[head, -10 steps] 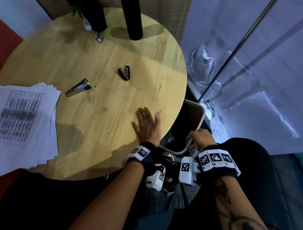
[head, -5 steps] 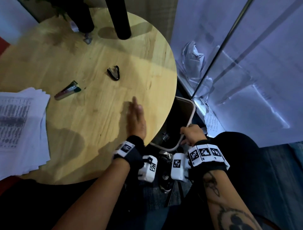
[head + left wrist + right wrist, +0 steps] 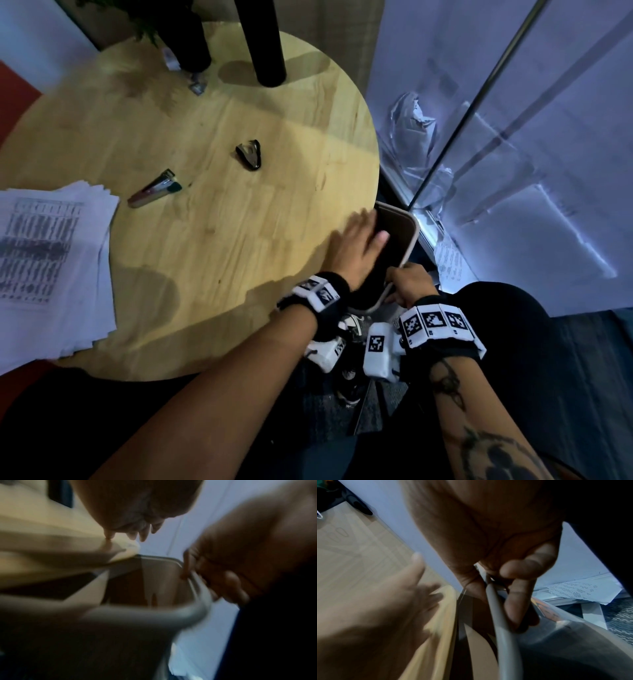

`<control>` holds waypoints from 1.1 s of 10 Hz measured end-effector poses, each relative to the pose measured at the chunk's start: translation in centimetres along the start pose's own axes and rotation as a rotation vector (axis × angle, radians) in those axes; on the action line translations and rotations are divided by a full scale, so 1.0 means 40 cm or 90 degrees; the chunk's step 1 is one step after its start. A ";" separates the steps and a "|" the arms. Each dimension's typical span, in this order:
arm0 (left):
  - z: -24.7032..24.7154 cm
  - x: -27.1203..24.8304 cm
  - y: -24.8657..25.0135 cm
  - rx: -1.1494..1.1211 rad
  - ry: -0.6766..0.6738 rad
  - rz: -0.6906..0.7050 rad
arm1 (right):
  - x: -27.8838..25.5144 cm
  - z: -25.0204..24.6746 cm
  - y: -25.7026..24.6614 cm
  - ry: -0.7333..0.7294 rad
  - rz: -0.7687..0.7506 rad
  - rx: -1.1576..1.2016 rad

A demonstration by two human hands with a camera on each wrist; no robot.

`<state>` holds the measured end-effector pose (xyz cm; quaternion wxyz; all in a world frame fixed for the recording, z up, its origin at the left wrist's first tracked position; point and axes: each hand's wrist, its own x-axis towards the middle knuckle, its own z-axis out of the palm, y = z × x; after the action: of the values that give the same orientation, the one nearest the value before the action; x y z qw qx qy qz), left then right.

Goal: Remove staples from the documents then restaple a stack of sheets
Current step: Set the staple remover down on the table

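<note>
Since a second ago the left hand point(image 3: 358, 246) has slid rightward across the table point(image 3: 205, 257), from flat on the wood to the right edge, its straight fingers now reaching out over the bin point(image 3: 411, 236). No pulled staples show under the palm now; whether any went over the edge I cannot tell.

Going left to right: the papers point(image 3: 51, 267), a loose fanned stack with print on top, lie at the far left, partly overhanging the table. Just right of them the stapler point(image 3: 154, 190) lies with its long axis running from lower left to upper right. Further right and a little farther back sits the staple remover point(image 3: 249, 159), apart from everything else. Bare wood follows, then the left hand at the rim, flat and holding nothing. Below the edge, the right hand point(image 3: 407, 284) grips the bin's near rim, thumb inside and fingers curled outside, holding the opening against the table edge.

The next move probably turns on this: all the task's things lie well to the left of both hands, and the left hand is the nearer one, with nothing between it and the tools. The right hand must let go of the bin before it can help. Two dark posts point(image 3: 263, 41) stand at the back, out of the way.
</note>
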<state>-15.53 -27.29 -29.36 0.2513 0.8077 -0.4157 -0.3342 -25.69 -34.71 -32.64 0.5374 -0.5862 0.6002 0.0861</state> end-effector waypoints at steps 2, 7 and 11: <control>-0.231 0.036 -0.229 0.159 0.130 -0.329 | 0.084 0.052 -0.009 0.030 0.041 0.010; -0.252 0.016 -0.237 0.186 0.031 -0.353 | 0.208 0.269 0.128 -0.046 0.131 0.338; -0.246 0.019 -0.242 0.194 0.027 -0.360 | 0.233 0.188 0.041 0.148 0.144 0.360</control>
<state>-2.95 -21.55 -29.84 0.0333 0.9264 -0.2146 -0.3076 -20.41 -34.40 -43.54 0.5936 -0.3493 0.7191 -0.0923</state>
